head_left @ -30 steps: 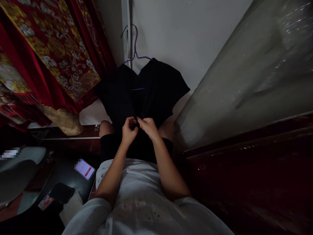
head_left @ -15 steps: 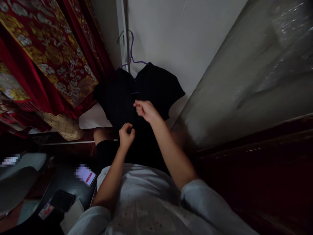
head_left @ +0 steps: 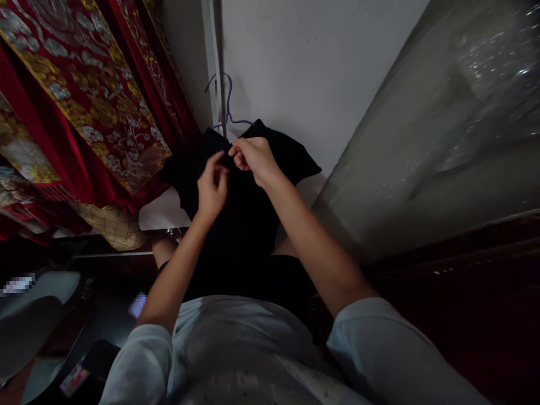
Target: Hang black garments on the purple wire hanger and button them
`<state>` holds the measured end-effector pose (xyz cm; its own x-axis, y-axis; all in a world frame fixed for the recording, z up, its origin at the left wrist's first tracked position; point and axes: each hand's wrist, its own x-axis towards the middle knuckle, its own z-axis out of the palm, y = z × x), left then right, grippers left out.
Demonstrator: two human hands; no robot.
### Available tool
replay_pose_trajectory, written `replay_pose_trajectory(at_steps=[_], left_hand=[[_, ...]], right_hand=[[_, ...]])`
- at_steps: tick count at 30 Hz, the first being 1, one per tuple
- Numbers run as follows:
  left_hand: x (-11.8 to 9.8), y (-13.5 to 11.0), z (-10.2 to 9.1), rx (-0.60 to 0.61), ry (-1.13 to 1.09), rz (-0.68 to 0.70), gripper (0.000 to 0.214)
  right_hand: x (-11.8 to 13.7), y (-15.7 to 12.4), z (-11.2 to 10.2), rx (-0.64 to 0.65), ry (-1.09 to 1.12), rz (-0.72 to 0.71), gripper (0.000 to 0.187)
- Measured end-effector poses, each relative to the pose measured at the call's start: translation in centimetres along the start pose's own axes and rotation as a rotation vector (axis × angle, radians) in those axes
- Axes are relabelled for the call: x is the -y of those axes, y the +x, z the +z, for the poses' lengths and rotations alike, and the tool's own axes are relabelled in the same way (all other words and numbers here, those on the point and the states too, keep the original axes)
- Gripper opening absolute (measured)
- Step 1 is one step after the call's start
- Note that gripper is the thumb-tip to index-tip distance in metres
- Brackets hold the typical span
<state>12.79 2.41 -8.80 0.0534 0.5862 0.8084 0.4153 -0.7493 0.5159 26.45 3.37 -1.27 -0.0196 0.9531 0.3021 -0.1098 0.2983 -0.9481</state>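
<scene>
A black short-sleeved top [head_left: 248, 225] hangs from a purple hanger [head_left: 229, 107] in front of me. My right hand [head_left: 255, 157] is at its neckline, with thumb and forefinger pinched together and the other fingers curled. What lies in that pinch is too small to make out. Close by on the left is my left hand [head_left: 212, 188], its thumb and forefinger apart in a curve with no object visible between them. Whether it touches the dark cloth I cannot tell.
Red embroidered fabric [head_left: 109, 101] hangs at the left. The hanger hooks at a pale upright strip [head_left: 215, 50] by the white wall [head_left: 312, 73]. Plastic-like sheeting [head_left: 422, 140] covers the right side. A grey chair [head_left: 31, 320] and a dark phone-like object [head_left: 99, 360] are at lower left.
Both hands have moved up the top towards its neckline. My left thumb and forefinger have parted. The thin purple line on the chest is no longer visible.
</scene>
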Motion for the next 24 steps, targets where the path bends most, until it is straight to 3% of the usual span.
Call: replay_pose_trajectory(at_steps=[3,5,8,10,13,16,20,24], left_hand=[[-1.1,4.9,-1.0,0.058,0.064,0.115,0.021],[-1.6,6.4,-1.5,0.124,0.112,0.168,0.013],[-1.9,6.7,-2.1,0.156,0.153,0.193,0.016],[-2.1,6.5,-2.6,0.088,0.144,0.179,0.016],[-2.8,6.7,-3.4,-0.039,0.107,0.141,0.017],[-3.6,7.2,-4.1,0.013,0.101,0.133,0.017],[-3.8,6.8,-4.4,0.201,0.153,0.170,0.007],[-3.6,5.8,-4.1,0.264,0.197,0.180,0.010]], right_hand=[[0.7,-0.3,-0.4,0.022,-0.015,-0.068,0.036],[0.8,-0.1,-0.8,0.019,-0.037,-0.109,0.037],[-0.6,0.2,-1.1,0.035,-0.085,-0.162,0.036],[-2.6,0.3,-0.9,0.021,-0.142,-0.171,0.034],[-6.2,-0.4,0.0,-0.043,-0.207,-0.067,0.035],[-8.2,-1.4,0.8,-0.080,-0.085,0.023,0.036],[-6.5,-1.6,0.5,-0.022,0.097,-0.105,0.038],[-3.8,-1.0,-0.3,0.046,0.041,-0.280,0.055]])
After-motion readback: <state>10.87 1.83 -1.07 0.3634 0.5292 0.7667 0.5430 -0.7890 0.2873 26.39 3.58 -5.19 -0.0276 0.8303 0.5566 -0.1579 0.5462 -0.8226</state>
